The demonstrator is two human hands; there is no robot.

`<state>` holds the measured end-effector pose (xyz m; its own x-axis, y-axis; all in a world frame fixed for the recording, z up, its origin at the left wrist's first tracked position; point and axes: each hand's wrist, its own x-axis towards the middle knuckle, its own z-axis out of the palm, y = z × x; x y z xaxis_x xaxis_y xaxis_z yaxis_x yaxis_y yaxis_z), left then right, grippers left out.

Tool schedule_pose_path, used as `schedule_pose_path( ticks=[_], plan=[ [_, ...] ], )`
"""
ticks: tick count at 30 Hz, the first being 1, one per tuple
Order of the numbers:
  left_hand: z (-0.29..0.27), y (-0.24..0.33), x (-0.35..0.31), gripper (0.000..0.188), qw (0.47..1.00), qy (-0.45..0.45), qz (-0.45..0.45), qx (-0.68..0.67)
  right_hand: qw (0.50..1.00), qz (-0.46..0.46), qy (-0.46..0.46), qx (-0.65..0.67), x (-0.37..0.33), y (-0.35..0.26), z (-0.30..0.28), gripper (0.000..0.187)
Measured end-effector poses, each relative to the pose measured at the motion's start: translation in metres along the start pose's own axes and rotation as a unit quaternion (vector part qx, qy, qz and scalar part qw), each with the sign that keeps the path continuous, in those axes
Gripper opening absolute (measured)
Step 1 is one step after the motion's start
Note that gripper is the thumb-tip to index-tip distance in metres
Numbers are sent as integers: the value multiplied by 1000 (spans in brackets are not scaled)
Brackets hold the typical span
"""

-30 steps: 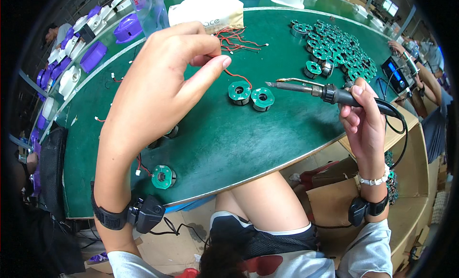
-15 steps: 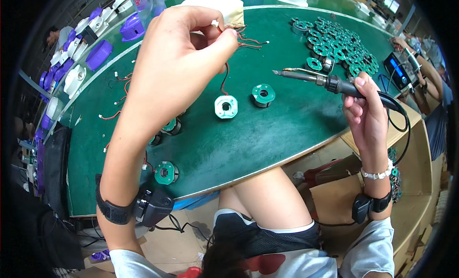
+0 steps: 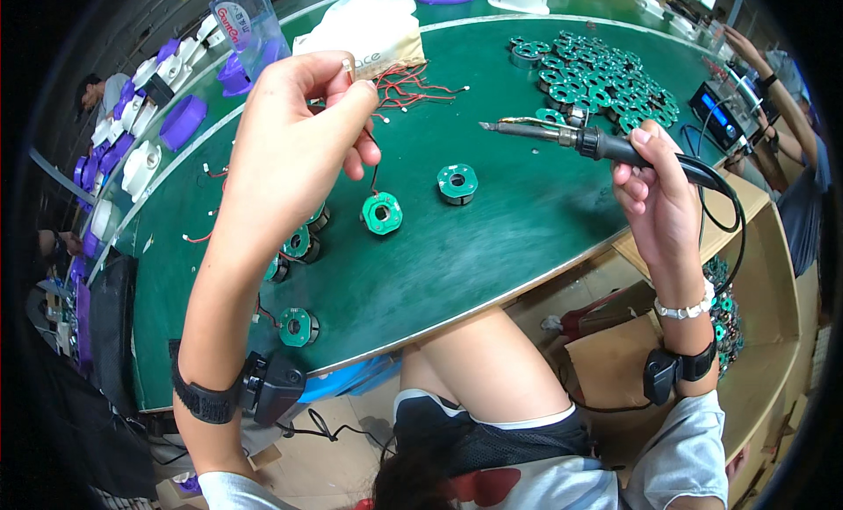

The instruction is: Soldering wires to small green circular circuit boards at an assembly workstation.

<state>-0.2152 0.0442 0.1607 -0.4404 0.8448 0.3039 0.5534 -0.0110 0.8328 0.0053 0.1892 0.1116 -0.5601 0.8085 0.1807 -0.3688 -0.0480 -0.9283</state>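
Observation:
My left hand point(image 3: 303, 128) pinches a thin red-and-black wire with a white plug point(image 3: 348, 66) at its upper end. From those fingers the wire runs down to a round green circuit board point(image 3: 382, 213) with a hole in its middle. Whether this board hangs or rests on the table, I cannot tell. My right hand point(image 3: 657, 181) grips a soldering iron point(image 3: 606, 146) by its black handle, its tip pointing left, above the table and apart from the boards. Just right of the wired board, another green board on a dark coil point(image 3: 457, 184) sits on the green table point(image 3: 492, 255).
Loose red wires point(image 3: 413, 89) lie beyond my left hand, beside a white bag point(image 3: 373, 32). Many green boards point(image 3: 606, 80) crowd the far right, near a soldering station point(image 3: 724, 119) and another person's arm. More boards point(image 3: 299, 327) stand by my left forearm. A cardboard box point(image 3: 768, 290) stands at right.
The whole view has shifted, with table items now farther left. My left hand and the wired board moved left too, and the board's face lost its bright glare. Both hands keep their holds.

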Motion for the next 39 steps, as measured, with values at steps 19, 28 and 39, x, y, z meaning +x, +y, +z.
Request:
schedule_pose_path(
  ticks=[19, 28, 39],
  plan=[
    [23, -4, 4, 29, 995, -6, 12, -96, 998, -37, 43, 24, 4, -14, -13, 17],
    [6, -3, -12, 12, 998, 1, 46, 48, 998, 11, 7, -63, 2, 0, 10, 19],
    [-1, -11, -19, 8, 994, -51, 93, 16, 995, 28, -17, -93, 4, 9, 27, 20]
  ],
)
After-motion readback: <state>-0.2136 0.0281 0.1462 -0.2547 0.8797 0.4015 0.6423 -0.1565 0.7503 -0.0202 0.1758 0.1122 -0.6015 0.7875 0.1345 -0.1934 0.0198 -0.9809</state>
